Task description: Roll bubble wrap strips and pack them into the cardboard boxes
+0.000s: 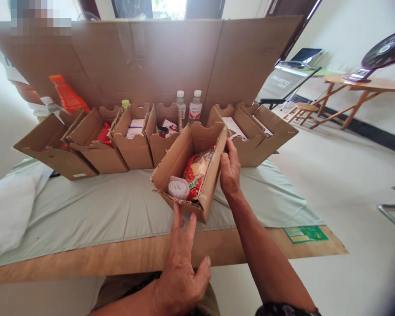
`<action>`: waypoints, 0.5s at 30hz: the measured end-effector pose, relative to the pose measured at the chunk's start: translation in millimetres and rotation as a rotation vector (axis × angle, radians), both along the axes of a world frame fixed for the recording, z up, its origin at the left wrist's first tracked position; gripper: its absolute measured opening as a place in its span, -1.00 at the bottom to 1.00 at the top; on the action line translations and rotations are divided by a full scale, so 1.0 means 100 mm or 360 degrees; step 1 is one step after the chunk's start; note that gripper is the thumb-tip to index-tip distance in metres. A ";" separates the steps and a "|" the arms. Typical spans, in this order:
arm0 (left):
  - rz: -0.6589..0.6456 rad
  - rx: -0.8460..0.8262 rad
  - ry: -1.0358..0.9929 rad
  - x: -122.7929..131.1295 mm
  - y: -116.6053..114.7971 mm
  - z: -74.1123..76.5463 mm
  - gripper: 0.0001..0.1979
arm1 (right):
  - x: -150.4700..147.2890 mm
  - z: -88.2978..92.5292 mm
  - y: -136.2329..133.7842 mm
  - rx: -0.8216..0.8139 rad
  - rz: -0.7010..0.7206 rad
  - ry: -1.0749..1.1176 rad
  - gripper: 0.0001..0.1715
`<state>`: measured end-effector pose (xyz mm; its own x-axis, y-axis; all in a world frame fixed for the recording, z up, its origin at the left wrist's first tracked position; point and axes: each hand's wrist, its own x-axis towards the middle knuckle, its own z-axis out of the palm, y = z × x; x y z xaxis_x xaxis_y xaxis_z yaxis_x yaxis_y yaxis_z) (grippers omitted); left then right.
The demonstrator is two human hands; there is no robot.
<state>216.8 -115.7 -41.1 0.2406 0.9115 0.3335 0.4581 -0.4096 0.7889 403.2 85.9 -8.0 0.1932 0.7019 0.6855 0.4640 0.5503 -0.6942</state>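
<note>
An open cardboard box [213, 184] sits askew at the front of the row, pulled toward me. Inside it lie a roll of bubble wrap [178, 188] and a red snack packet [197, 173] with a clear window. My right hand [230, 169] grips the box's right wall near the far corner, its fingers bent against the cardboard. Under the box's near end, my left hand [184, 259] has its fingers spread, with the fingertips touching the front panel or just short of it; I cannot tell which.
More open cardboard boxes [136, 153] stand in a row on the cloth-covered table [128, 210]. Behind them are clear bottles [195, 107], an orange bottle [69, 96] and a tall cardboard panel [171, 57]. A person's arm [28, 92] shows at far left. White cloth [9, 215] lies left.
</note>
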 end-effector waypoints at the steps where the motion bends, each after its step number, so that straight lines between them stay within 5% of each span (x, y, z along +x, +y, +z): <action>1: -0.0013 -0.0007 0.0001 0.02 0.04 0.00 0.00 | -0.01 0.01 -0.01 -0.0016 -0.0021 -0.0102 -0.33; 5: -0.0073 0.0007 0.0011 0.07 0.13 -0.02 -0.02 | -0.07 0.01 -0.21 -0.0030 -0.0012 -0.0249 -0.42; 15: -0.0176 0.0132 0.0204 0.20 0.07 -0.16 -0.03 | -0.03 -0.35 -0.33 -0.0403 0.0070 0.0628 -0.34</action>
